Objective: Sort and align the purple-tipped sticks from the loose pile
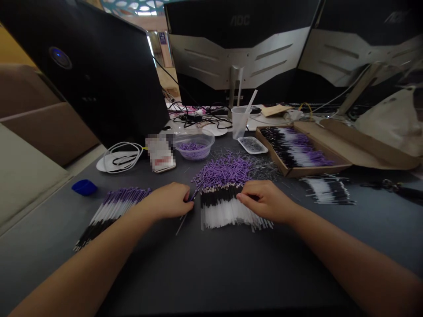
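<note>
My left hand (175, 200) is closed, thumb and finger pinched on a thin stick (180, 225) that slants down toward me; a purple piece shows by the fingertips. To its right lies a row of thin black-and-clear sticks (218, 213), side by side, with metallic tips pointing away from me. My right hand (261, 198) is pinched shut over the right end of this row; what its fingertips hold, if anything, is hidden. Just beyond the row is a heap of small purple pieces (224, 169). Partly behind my left forearm lie purple-ended sticks (112, 207).
At the right, a cardboard box (317, 169) holds purple-ended sticks, with more clear sticks (325, 190) before it. A clear bowl (209, 143), white tray (243, 145), plastic cup (238, 123), phone (161, 154) and blue cap (84, 187) stand around. Monitors (238, 48) rise behind.
</note>
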Available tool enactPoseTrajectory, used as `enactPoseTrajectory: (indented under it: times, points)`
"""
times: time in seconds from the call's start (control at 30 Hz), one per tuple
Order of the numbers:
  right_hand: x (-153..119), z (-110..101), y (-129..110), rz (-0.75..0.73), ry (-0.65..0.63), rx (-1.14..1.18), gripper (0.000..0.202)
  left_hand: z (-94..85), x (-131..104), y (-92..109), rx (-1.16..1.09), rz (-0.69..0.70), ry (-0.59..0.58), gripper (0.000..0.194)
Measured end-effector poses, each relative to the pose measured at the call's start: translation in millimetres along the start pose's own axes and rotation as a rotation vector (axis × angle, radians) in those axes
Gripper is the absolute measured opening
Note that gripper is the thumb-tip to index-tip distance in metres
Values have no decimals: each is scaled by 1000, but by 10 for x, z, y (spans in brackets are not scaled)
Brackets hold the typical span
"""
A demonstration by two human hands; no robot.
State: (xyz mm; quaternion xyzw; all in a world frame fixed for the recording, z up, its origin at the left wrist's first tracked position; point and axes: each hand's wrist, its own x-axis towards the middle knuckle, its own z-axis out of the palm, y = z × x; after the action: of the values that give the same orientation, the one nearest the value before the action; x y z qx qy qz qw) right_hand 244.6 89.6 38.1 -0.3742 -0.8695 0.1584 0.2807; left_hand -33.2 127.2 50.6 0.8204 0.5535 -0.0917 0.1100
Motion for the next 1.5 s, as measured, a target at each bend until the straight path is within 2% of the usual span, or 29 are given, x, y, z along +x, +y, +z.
enactPoseTrajectory:
  times: [0.1,0.2,0.37,0.53,0.7,0.83,0.93,1.03,1.17,1.3,1.5]
  points:
    - [5,-11,19,8,10,-13,35,2,-34,45,-11,-10,-29,21]
    - [10,-39,75,37,44,-35,34,-15,-69,137,23,-30,-2,18]
    - [30,-61,296,150,103,-112,36,4,-84,257,70,-37,47,20]
    - [43,-51,486,234,118,-174,41,97,-35,285,87,-22,76,24]
    - [39,-71,552,259,106,-190,36,165,16,257,31,-23,107,22]
    - [43,-39,582,264,85,-136,12,176,46,240,-169,-4,120,16]
    - [61,42,586,250,74,-140,11,189,90,247,-340,-14,155,15]
    - [93,127,577,264,82,-160,9,226,162,239,-490,-1,241,15]
    - [127,184,570,294,81,-148,7,294,253,218,-857,53,306,10]
    - [126,153,539,312,109,-148,7,331,262,272,-1157,60,304,13]
    - [66,-12,449,320,145,-103,9,325,168,438,-1265,41,334,17]
